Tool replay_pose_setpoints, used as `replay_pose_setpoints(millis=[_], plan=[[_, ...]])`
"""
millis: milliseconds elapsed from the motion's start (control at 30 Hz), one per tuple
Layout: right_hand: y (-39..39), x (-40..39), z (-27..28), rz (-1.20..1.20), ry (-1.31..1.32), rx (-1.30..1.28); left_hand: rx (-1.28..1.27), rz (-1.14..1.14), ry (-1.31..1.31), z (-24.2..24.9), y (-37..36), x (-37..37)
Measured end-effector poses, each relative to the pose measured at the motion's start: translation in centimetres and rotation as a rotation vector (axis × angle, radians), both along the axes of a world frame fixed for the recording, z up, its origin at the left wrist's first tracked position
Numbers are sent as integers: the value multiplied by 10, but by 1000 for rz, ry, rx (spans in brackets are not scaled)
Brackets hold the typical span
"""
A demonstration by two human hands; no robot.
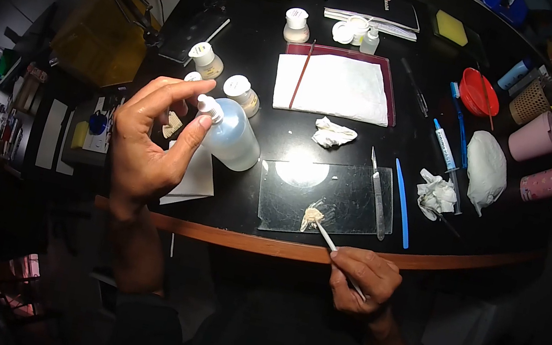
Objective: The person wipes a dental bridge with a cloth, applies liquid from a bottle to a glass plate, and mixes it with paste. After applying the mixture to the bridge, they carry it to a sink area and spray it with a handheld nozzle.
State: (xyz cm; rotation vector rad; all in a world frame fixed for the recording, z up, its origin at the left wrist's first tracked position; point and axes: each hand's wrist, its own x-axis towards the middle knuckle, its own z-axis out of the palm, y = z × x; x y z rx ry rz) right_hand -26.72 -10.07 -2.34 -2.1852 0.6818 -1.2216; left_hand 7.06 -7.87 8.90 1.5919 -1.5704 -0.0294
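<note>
White and slim, a rod-shaped tool (327, 238) sits clamped between the fingers and thumb of the right hand (366, 283), gripped like a pen, probably because that hold steers its tip finely. The tip meets a small cream-coloured mound of paste (312, 216) near the front edge of a clear, scratched rectangular glass plate (277, 206). The plate lies flat on the black counter (235, 202) close to its brown front edge, presumably to keep the mound within easy reach.

The left hand (148, 165) is raised, thumb and forefinger apart around the white nozzle cap (211, 108) of a translucent plastic bottle (233, 141); whether the thumb touches the cap, I cannot tell. The bottle stands left of the plate, seemingly to suit that hand.

A silver metal scalpel (379, 194) lies across the plate's right side, and a flat blue plastic stick (402, 204) lies just beside the plate, both handy to the right hand. Farther back, a reddish thin-handled brush (301, 77) rests on a folded white paper towel (347, 85), which perhaps keeps its bristles off the counter.
</note>
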Motion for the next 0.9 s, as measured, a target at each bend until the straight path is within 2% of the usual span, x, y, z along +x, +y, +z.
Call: replay_pose_setpoints(millis=[67, 167, 267, 400, 500, 733, 900], plan=[[-1, 1, 1, 2, 8, -13, -56, -12, 15, -4, -1, -2], [-2, 3, 1, -7, 24, -25, -127, 15, 178, -17, -7, -4], [-2, 1, 1, 12, 39, -18, -114, 10, 183, -29, -7, 4], [-1, 2, -1, 10, 47, -7, -153, -135, 344, -28, -11, 2], [1, 0, -3, -9, 56, -6, -202, -118, 397, -31, -18, -5], [1, -4, -2, -3, 73, -23, -282, -113, 362, -48, -21, -1], [1, -1, -5, 29, 83, -15, -227, -205, 412, -44, -18, 2]])
